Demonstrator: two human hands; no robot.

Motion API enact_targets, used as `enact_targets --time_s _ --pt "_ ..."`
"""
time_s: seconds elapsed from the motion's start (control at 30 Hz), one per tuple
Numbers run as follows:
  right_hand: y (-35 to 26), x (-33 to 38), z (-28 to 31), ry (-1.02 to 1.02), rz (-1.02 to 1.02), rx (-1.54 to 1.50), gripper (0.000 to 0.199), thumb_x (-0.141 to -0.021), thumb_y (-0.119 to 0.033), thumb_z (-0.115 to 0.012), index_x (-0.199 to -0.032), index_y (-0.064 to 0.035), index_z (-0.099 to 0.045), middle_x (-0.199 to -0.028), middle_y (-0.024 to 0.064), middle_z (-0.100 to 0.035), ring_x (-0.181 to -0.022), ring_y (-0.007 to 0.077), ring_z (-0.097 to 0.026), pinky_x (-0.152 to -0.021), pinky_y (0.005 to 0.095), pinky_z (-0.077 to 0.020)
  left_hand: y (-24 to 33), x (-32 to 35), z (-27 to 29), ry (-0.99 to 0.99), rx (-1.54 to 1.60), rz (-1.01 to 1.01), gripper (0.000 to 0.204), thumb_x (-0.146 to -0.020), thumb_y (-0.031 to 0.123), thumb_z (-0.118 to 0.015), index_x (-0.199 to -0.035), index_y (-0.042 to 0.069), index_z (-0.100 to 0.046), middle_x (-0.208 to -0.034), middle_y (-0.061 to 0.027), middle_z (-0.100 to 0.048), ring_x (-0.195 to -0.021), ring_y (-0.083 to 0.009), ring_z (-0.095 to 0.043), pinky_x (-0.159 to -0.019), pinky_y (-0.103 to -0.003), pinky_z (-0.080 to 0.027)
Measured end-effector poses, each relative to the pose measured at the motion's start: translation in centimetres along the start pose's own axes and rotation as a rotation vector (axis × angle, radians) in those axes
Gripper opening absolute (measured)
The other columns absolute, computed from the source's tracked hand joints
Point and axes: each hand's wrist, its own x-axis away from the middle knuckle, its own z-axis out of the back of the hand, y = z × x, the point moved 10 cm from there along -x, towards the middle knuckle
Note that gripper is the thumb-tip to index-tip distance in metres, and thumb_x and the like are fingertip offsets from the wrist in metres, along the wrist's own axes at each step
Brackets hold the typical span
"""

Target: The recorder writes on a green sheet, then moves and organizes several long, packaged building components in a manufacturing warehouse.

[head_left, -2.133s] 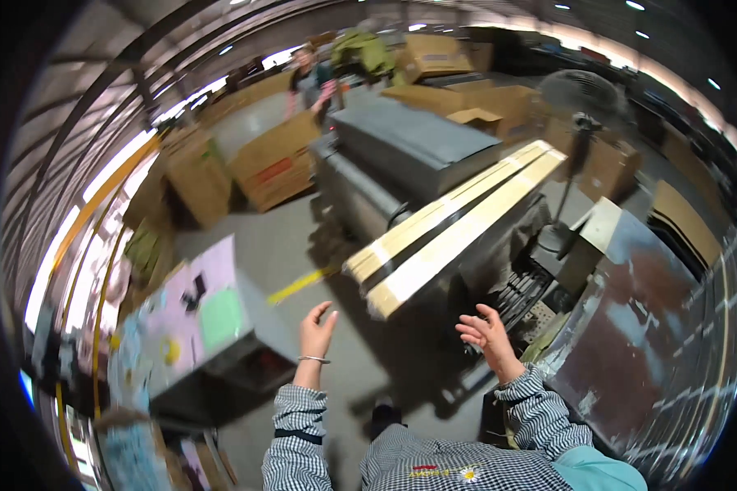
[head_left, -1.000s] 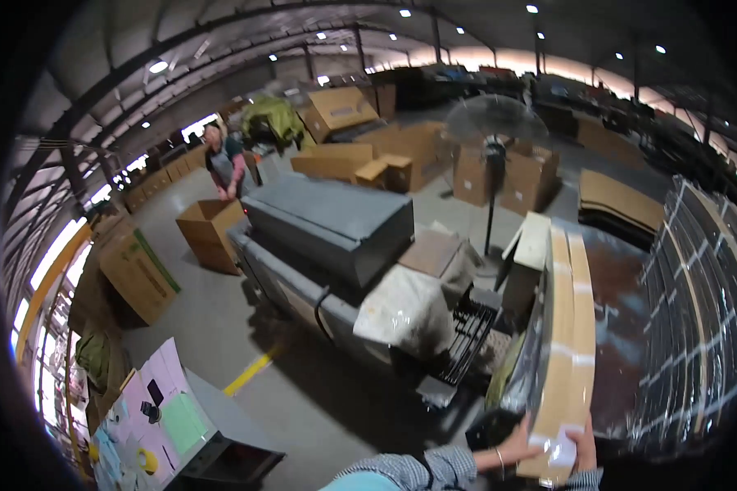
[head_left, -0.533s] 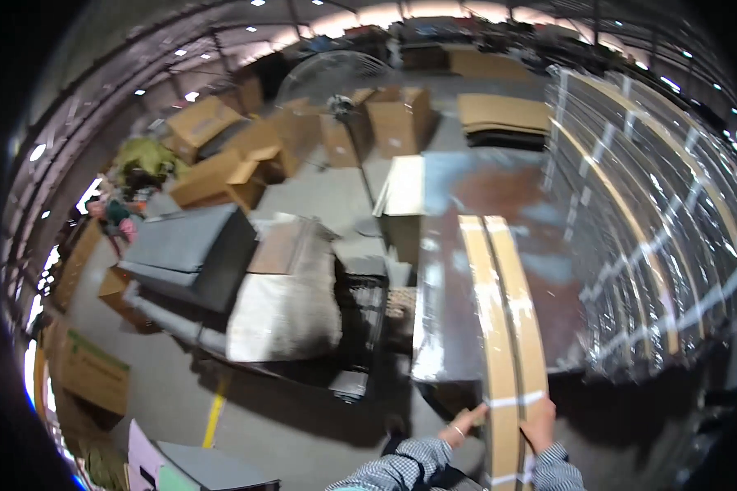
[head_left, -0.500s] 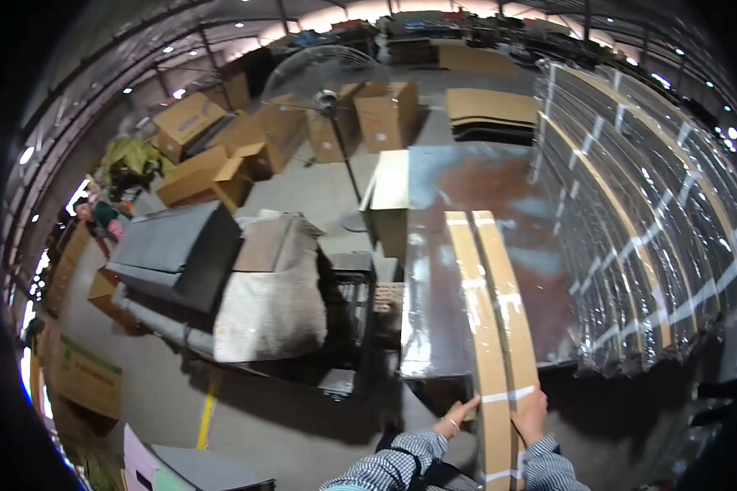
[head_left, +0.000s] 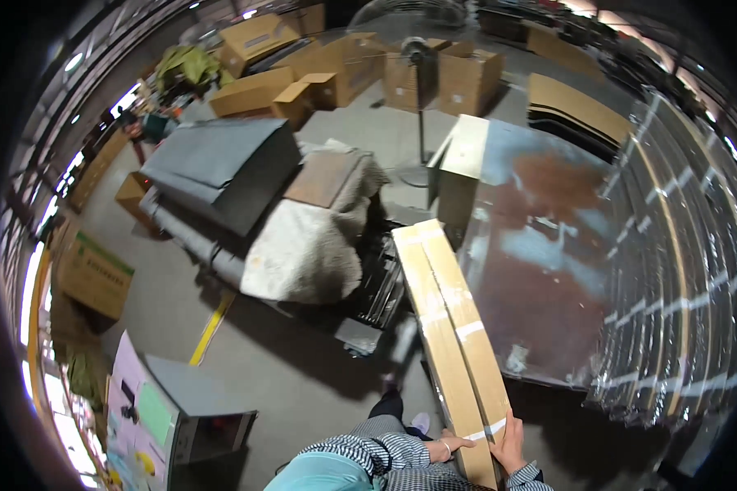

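Note:
Two long, narrow cardboard boxes (head_left: 454,352) lie side by side, wrapped with bands of shiny white tape. They point away from me, with the far ends angled left beside the table's left edge. My left hand (head_left: 448,447) is closed on the near left side of the pair, and my right hand (head_left: 509,443) grips the right side with fingers over the edge. The table (head_left: 549,278) has a worn top with brown and pale blue patches. A white-topped upright carton (head_left: 471,147) stands at its far left corner.
Plastic-wrapped flat panels (head_left: 671,270) stand in a row on the right. To the left is a machine with a grey housing (head_left: 221,164) and a cloth-draped part (head_left: 303,254). A standing fan (head_left: 415,51), open cartons (head_left: 471,78) and a person (head_left: 151,127) are farther off.
The two boxes have swung left and drawn off the tabletop, held in both hands. My view has turned left and downward, bringing more of my body into sight.

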Motion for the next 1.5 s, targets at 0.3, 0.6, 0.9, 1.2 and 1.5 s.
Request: enact_targets --time_s 0.3,0.6,0.9,1.2,1.5 --pt "-14.5 -22.9 -5.2 -0.187 0.413 0.161 0.088 -0.062 -0.025 -0.083 -0.14 -0.0059 -0.045 -0.102 0.0165 -0.049 -0.099 0.036 -0.049 -0.083 0.0454 -0.038 20.2 13.1 11.3 -0.026 0.346 -0.339 0.08 -0.071 0.038 -0.086 -0.138 0.014 -0.048 -0.141 -0.0051 -0.05 -0.132 -0.0253 -0.043 -0.1 -0.054 -0.042" --pt "-29.8 -41.3 -10.3 0.033 0.698 0.363 0.052 -0.075 -0.012 -0.069 -0.126 -0.0097 -0.058 -0.129 0.0223 -0.051 -0.115 0.0404 -0.05 -0.098 0.048 -0.0385 38.3 17.0 26.1 -0.069 1.12 -0.516 0.052 -0.081 0.007 -0.075 -0.127 0.016 -0.054 -0.115 -0.0075 -0.063 -0.103 -0.0311 -0.061 -0.082 -0.055 -0.052" --pt "-24.8 -41.2 -4.8 0.447 0.18 -0.012 0.05 -0.07 -0.011 -0.076 -0.117 -0.0025 -0.06 -0.133 0.0209 -0.05 -0.122 0.0389 -0.046 -0.103 0.0477 -0.0364 32.5 18.7 32.0 -0.13 0.867 -0.567 0.033 -0.098 0.021 -0.057 -0.125 0.003 -0.054 -0.127 -0.0185 -0.059 -0.115 -0.0373 -0.061 -0.091 -0.046 -0.055" --pt "-3.6 -37.9 -15.1 0.135 -0.645 -1.019 0.026 -0.098 -0.036 -0.057 -0.115 -0.0164 -0.057 -0.096 -0.0028 -0.057 -0.079 0.0098 -0.054 -0.05 0.0238 -0.0409 10.0 17.5 39.1 0.342 1.105 -0.413 0.038 -0.096 0.029 -0.059 -0.128 0.009 -0.054 -0.119 -0.012 -0.067 -0.105 -0.0258 -0.067 -0.081 -0.038 -0.058" --pt "-32.6 -47.6 -33.7 -0.708 -0.63 -1.682 0.069 -0.097 -0.06 -0.031 -0.15 -0.0154 -0.034 -0.154 0.0091 -0.035 -0.139 0.0341 -0.034 -0.107 0.0622 -0.0311 5.7 22.2 38.7 0.344 1.431 -0.615 0.039 -0.1 0.024 -0.052 -0.134 0.006 -0.05 -0.132 -0.0154 -0.059 -0.116 -0.0304 -0.062 -0.096 -0.043 -0.052"
